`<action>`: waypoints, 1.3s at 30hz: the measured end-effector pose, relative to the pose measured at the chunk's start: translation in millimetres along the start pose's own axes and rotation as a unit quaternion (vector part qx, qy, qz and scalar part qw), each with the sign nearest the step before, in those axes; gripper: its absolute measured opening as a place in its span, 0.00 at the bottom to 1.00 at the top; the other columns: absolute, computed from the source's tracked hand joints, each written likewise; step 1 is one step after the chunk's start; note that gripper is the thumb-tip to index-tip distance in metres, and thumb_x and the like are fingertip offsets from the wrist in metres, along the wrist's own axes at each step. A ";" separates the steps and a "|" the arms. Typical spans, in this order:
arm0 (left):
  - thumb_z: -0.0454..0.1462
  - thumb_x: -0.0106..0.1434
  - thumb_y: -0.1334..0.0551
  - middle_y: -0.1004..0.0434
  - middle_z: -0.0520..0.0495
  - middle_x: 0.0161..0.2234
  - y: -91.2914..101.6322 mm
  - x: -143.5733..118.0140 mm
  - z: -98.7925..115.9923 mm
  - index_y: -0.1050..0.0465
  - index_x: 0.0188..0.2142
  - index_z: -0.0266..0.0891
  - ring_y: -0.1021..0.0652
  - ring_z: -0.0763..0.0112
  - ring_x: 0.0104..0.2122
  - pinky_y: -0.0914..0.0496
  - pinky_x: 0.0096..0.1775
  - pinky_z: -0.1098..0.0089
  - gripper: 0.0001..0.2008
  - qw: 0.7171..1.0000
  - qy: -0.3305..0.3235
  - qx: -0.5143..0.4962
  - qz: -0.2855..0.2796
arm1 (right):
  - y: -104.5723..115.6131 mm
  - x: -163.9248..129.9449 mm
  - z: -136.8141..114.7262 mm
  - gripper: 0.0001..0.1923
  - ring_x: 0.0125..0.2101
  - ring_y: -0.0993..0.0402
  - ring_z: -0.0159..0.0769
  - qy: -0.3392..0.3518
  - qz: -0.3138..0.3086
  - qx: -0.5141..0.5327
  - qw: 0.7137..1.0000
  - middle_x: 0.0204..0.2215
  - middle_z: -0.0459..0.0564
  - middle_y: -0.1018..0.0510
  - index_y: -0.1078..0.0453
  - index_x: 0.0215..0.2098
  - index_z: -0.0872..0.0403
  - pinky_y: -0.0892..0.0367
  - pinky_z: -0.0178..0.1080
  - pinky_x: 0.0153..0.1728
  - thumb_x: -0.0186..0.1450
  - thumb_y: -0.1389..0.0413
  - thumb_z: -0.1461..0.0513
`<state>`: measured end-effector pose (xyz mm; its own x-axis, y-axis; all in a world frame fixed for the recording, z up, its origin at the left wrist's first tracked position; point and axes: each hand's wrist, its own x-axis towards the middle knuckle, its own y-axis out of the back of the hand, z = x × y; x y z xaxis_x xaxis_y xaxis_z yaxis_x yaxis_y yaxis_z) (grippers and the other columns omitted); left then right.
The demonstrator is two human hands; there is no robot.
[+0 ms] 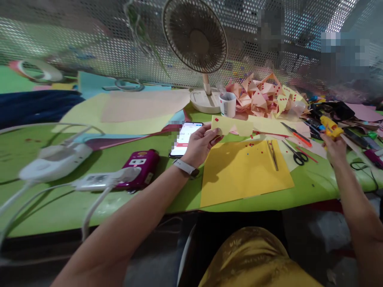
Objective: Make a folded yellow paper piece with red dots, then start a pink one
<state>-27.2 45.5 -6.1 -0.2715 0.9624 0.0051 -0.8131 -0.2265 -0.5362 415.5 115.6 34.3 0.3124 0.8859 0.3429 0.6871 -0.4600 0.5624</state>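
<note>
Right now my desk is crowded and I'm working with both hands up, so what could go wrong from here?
1. The right hand grips a yellow glue gun over scattered paper scraps; if it is hot, drips or burns are possible.
2. The black-handled scissors lie open-bladed just below that hand, an easy snag.
3. The left hand holds the folded pale-yellow paper piece above the lit smartphone; glue could fall on the screen.

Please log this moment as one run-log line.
left hand: holds pale yellow cut paper piece | right hand: grips yellow glue gun | below: yellow paper sheet on green table
</note>
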 end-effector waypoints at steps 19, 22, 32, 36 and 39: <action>0.38 0.49 0.23 0.18 0.50 0.32 -8.5 -16.8 0.0 0.25 0.33 0.37 0.19 0.72 0.34 0.24 0.45 0.68 0.15 0.998 0.040 0.022 -0.038 | -142.4 -124.5 -140.9 0.19 0.23 0.33 0.29 0.075 -0.394 0.247 0.882 0.26 0.46 0.25 0.25 0.35 0.54 0.34 0.34 0.22 0.55 0.34 0.48; 0.37 0.49 0.23 0.18 0.51 0.31 -11.6 -19.9 0.9 0.26 0.32 0.38 0.19 0.73 0.33 0.23 0.46 0.67 0.16 0.998 0.043 0.024 -0.042 | -143.2 -123.5 -136.5 0.19 0.24 0.32 0.30 0.073 -0.389 0.236 0.887 0.27 0.46 0.25 0.25 0.35 0.53 0.34 0.34 0.22 0.57 0.36 0.46; 0.37 0.52 0.24 0.18 0.51 0.31 -11.9 -20.5 0.5 0.26 0.33 0.38 0.18 0.71 0.34 0.23 0.49 0.63 0.14 0.998 0.041 0.034 -0.046 | -147.5 -123.1 -129.7 0.20 0.21 0.37 0.29 0.053 -0.391 0.206 0.895 0.25 0.45 0.27 0.24 0.38 0.53 0.38 0.34 0.18 0.59 0.37 0.47; 0.37 0.52 0.24 0.18 0.51 0.31 -12.2 -20.5 0.6 0.27 0.32 0.38 0.18 0.71 0.33 0.23 0.48 0.63 0.14 0.997 0.043 0.034 -0.044 | -146.7 -123.2 -131.1 0.20 0.21 0.38 0.29 0.060 -0.384 0.210 0.897 0.24 0.45 0.27 0.24 0.37 0.52 0.39 0.34 0.18 0.59 0.37 0.46; 0.38 0.51 0.23 0.18 0.51 0.32 -11.9 -20.4 0.4 0.26 0.32 0.38 0.18 0.71 0.33 0.22 0.48 0.64 0.15 0.998 0.041 0.029 -0.049 | -146.8 -123.1 -131.0 0.20 0.20 0.39 0.28 0.065 -0.393 0.210 0.893 0.23 0.44 0.28 0.24 0.38 0.52 0.39 0.33 0.18 0.60 0.38 0.46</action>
<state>-12.2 28.5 0.5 -0.1476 0.9889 -0.0143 -0.8629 -0.1358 -0.4868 190.3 66.3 8.1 -0.4352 0.8979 0.0656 0.8544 0.3889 0.3447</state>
